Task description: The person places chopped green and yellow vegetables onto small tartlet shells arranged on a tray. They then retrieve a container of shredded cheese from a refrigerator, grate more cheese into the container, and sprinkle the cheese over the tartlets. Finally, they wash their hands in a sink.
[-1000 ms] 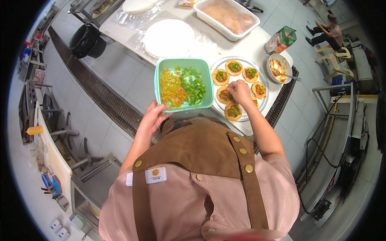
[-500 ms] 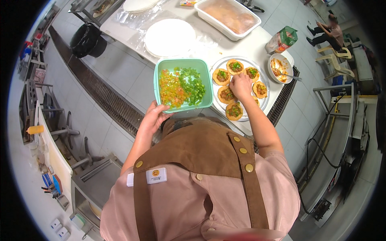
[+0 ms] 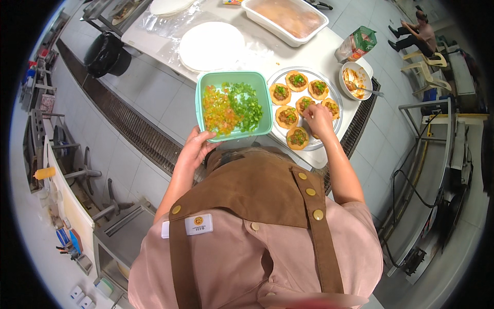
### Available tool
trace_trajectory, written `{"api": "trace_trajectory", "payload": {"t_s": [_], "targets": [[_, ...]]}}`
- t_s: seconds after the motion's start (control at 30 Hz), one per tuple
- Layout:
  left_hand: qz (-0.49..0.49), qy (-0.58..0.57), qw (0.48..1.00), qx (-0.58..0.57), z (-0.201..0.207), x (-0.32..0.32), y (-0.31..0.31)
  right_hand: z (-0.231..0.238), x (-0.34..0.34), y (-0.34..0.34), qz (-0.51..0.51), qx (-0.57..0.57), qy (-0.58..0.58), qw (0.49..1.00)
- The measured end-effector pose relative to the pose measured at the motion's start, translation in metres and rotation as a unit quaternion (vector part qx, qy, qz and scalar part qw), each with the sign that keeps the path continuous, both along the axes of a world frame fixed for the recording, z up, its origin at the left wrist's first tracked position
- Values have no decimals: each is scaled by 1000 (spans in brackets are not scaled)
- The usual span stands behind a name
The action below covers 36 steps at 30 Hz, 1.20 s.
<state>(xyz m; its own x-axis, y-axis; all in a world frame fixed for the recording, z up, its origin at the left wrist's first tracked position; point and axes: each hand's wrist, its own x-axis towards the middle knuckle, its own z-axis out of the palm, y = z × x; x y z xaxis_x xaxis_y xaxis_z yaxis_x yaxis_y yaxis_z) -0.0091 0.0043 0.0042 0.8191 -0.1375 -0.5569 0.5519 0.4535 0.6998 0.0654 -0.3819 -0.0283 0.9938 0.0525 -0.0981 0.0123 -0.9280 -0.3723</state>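
Observation:
My left hand (image 3: 196, 148) grips the near left corner of a pale green plastic container (image 3: 250, 135). Inside it, an orange-yellow diced mix (image 3: 219, 114) lies on the left and chopped greens (image 3: 247, 105) on the right. Over the round metal tray (image 3: 295, 96), my right hand (image 3: 319, 122) points down, its fingertips pinched together. Whatever they hold is hidden. Several small round dough bases (image 3: 286, 117) lie on the tray, topped with brown filling and green bits. The hand covers part of the tray's near right side.
On the white table (image 3: 164, 49) are stacked white rounds (image 3: 212, 46) on plastic, a white tub (image 3: 285, 20), a green-and-red bag (image 3: 356, 44) and a bowl (image 3: 350, 77) with a spoon. A black bin (image 3: 107, 54) stands left. Another person (image 3: 419, 36) sits far right.
My right hand has shifted toward me and slightly right, uncovering a topped base in the tray's middle. The left hand still holds the container in nearly the same place.

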Motion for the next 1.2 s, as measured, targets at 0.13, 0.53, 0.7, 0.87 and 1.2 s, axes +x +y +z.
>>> {"api": "trace_trajectory", "payload": {"t_s": [0.13,0.53,0.7,0.87,1.2], "targets": [[-7,6,1000,9,2,1,0,-3,-22,-11,109,-35,17,993],[-23,8,1000,8,7,4,2,-11,-31,-15,111,-85,-75,987],[-27,-4,1000,13,8,6,0,-8,-34,-11,100,-59,-90,989],[-25,9,1000,16,10,7,0,-3,-35,-1,134,-38,-103,985],[-27,-10,1000,4,2,5,4,-13,-28,1,104,-115,-100,983]]}}
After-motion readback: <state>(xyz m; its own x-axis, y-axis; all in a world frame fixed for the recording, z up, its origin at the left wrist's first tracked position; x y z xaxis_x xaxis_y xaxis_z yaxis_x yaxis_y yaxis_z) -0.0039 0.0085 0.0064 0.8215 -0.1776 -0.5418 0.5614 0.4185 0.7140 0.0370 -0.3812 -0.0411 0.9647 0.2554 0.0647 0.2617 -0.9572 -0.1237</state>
